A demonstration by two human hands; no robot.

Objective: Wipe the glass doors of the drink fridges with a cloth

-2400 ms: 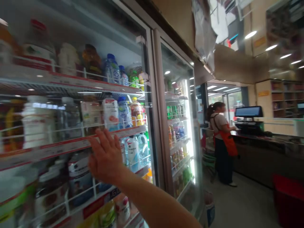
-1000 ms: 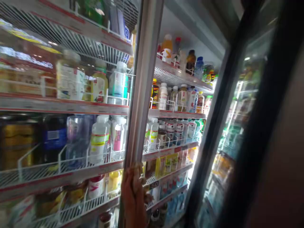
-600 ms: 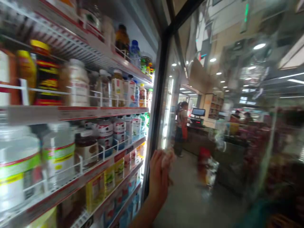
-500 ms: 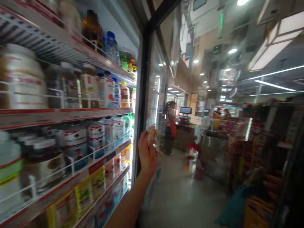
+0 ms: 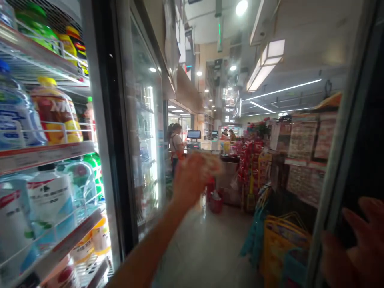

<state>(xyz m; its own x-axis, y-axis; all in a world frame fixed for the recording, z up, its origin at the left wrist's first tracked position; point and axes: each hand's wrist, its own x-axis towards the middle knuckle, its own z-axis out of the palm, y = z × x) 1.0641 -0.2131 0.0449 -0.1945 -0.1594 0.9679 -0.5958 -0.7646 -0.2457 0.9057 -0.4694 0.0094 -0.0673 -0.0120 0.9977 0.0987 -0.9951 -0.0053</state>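
My left hand [image 5: 192,176] is raised in the middle of the view, smeared by motion, against the glass of the open cooler door [image 5: 337,168]. Its fingers seem closed round a pale crumpled thing [image 5: 213,163] that I cannot name. My right hand [image 5: 358,240] shows at the bottom right by the door's outer edge, fingers stretched and apart, holding nothing. On my left, the cooler shelves [image 5: 45,154] carry bottled drinks, among them a yellow-capped bottle [image 5: 55,110].
A neighbouring closed cooler door [image 5: 144,140] follows on the left. Down the aisle a person in an orange apron [image 5: 176,146] stands at a counter with a till screen [image 5: 193,134]. Snack racks [image 5: 249,168] and a yellow basket [image 5: 282,244] stand on the right.
My left hand went from flat on the closed glass to the door's edge, and the door has swung open. The view has turned right toward the aisle. My right hand has come into sight.
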